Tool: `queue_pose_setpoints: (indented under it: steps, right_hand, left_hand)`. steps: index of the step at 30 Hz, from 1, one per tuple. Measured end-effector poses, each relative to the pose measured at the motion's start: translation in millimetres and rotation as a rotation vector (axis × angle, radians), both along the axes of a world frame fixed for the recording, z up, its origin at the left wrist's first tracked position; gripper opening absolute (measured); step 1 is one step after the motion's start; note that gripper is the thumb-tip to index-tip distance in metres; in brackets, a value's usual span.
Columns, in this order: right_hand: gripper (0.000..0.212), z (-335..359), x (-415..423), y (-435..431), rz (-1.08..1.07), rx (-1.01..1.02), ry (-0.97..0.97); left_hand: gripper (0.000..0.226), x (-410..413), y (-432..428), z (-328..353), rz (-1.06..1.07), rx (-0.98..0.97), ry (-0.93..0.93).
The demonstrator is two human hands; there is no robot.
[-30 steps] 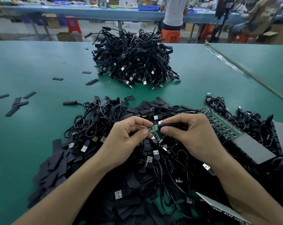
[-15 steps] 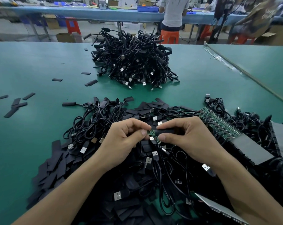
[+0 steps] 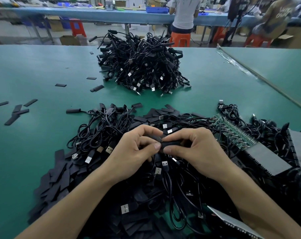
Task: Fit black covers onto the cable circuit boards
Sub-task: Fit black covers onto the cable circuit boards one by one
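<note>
My left hand (image 3: 136,150) and my right hand (image 3: 196,149) meet fingertip to fingertip above the near pile of black USB cables (image 3: 101,135). Between them lies a black cover (image 3: 170,144), pinched by my right thumb and forefinger. My left fingers pinch the cable end at the cover's left mouth; the green board is hidden inside the cover. A row of bare green circuit boards (image 3: 232,130) lies to the right. Loose flat black covers (image 3: 60,173) are heaped at the lower left.
A large heap of finished cables (image 3: 143,66) stands at the table's middle back. Stray covers (image 3: 17,111) lie on the green mat at the left. Grey trays (image 3: 267,159) sit at the right. People work at a far blue bench (image 3: 94,14).
The green board seen between my fingers a second ago has gone inside the black cover. My hands have closed together.
</note>
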State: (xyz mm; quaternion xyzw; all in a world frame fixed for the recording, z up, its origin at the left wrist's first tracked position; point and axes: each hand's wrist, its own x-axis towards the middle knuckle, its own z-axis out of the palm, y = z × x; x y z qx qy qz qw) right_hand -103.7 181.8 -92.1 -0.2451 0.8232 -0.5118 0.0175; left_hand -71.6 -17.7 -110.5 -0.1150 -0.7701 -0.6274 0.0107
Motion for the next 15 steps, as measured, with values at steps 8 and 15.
queue_pose_setpoints:
  steps: [8, 15]
  right_hand:
    - [0.022, 0.7, -1.5, 1.5, -0.037, -0.084, 0.03]
    - [0.024, -0.3, -1.1, 0.7, -0.032, -0.027, 0.04]
  left_hand:
    - [0.01, 0.4, -1.1, -3.5, 0.104, -0.096, 0.094]
    - [0.012, -1.3, -1.9, -9.4, 0.141, -0.253, 0.147]
